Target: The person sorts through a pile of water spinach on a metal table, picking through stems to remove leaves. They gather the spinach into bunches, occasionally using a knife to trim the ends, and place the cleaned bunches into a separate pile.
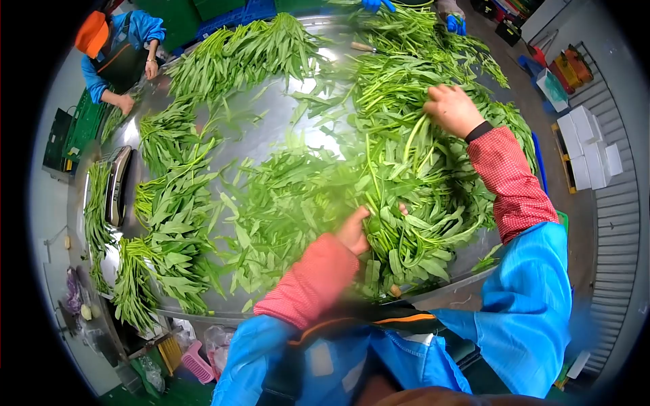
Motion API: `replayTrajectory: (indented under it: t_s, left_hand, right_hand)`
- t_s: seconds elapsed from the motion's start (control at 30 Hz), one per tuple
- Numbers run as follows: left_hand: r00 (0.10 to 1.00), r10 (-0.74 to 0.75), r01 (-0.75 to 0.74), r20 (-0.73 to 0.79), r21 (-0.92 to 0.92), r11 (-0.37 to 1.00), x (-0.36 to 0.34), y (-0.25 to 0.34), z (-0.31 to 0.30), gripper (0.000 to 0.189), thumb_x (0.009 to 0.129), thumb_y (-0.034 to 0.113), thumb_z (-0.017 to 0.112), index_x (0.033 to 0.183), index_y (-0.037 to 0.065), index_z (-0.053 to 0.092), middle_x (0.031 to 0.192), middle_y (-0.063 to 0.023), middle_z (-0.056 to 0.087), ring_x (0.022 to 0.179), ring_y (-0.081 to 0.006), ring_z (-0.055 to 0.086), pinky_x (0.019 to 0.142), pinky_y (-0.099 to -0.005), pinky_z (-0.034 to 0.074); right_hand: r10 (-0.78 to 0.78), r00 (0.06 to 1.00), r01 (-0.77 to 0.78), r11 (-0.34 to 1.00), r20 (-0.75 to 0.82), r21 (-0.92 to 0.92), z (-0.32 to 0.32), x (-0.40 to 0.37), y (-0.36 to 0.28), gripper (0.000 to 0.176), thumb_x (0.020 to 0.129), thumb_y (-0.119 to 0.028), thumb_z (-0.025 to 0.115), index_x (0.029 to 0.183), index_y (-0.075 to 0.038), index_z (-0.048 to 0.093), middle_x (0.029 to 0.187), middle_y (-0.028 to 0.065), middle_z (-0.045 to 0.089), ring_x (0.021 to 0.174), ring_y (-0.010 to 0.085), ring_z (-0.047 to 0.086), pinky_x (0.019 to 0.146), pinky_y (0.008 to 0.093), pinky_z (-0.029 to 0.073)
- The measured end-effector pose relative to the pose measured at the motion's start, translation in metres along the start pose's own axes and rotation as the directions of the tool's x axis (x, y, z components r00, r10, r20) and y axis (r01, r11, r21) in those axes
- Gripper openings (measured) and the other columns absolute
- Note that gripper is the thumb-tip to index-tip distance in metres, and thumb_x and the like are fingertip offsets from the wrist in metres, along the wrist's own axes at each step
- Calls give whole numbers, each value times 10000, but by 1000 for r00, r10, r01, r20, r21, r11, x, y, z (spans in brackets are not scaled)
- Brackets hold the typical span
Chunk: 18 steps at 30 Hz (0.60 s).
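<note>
My left hand (353,231) is closed around a bunch of long-stemmed leafy greens (386,237), which look like water spinach, near the front edge of the metal table. Up and to the right, my right hand (455,110) pinches pale green stems (414,139) at the side of a large heap of the same greens (386,84). Its fingertips are partly hidden. Loose leaves (291,189) lie spread to the left of my left hand, somewhat blurred. A wooden-handled tool (363,47) rests by the far part of the heap.
More bunches of greens (176,230) lie along the left of the metal table (264,101), beside a scale-like device (120,186). A co-worker in an orange hat (93,34) works at the far left. Blue-gloved hands (456,25) show at the far edge. White boxes (586,145) stand right.
</note>
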<state>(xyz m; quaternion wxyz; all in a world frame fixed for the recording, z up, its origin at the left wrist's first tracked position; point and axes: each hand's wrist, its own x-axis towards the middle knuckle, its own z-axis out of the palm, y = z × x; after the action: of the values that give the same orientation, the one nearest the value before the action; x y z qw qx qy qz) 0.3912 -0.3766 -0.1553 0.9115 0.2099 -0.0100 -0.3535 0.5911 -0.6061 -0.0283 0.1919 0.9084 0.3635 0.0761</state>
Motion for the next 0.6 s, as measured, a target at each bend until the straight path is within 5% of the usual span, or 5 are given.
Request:
replayTrajectory:
  t_s: [0.07,0.27,0.33,0.53,0.6]
  left_hand:
    - [999,18,-17,-27,30,999,-3,-1,-2,732,780,509,632,1335,82,418,1185,-133,548,1074,-260,551,898,-426,491]
    - [995,-19,16,-96,-27,999,-10,-11,-12,714,798,477,611,1346,69,403,1232,-148,544,1136,-274,531,959,-433,454]
    - [990,-50,40,-131,-76,996,-9,-11,-12,686,819,448,589,1355,66,392,1240,-151,541,1149,-276,524,969,-439,447]
    - [987,-23,13,-162,-62,998,-13,-9,-7,677,832,405,576,1375,62,361,1269,-172,520,1177,-279,508,972,-427,448]
    - [984,-20,8,-176,-70,998,-13,-18,-21,688,827,404,584,1377,58,355,1272,-174,519,1173,-280,511,974,-428,446]
  right_hand:
    - [163,987,-163,987,-3,-3,-5,-2,24,67,794,-144,620,843,-103,641,879,52,530,907,213,537,794,395,465]
    - [260,929,-259,965,-264,40,-16,-24,31,34,735,-58,568,759,-36,577,853,72,540,882,240,545,765,371,459]
    - [234,941,-228,972,-244,53,-10,-28,18,43,735,-56,561,772,-35,570,853,78,551,877,244,553,748,381,461]
    - [176,979,-189,974,103,126,10,-40,-6,415,821,-29,484,1188,-211,556,937,87,549,943,255,553,812,416,427]
    - [214,970,-235,950,119,206,24,-40,-11,425,792,-71,547,1198,-197,552,969,92,548,980,260,541,847,415,423]
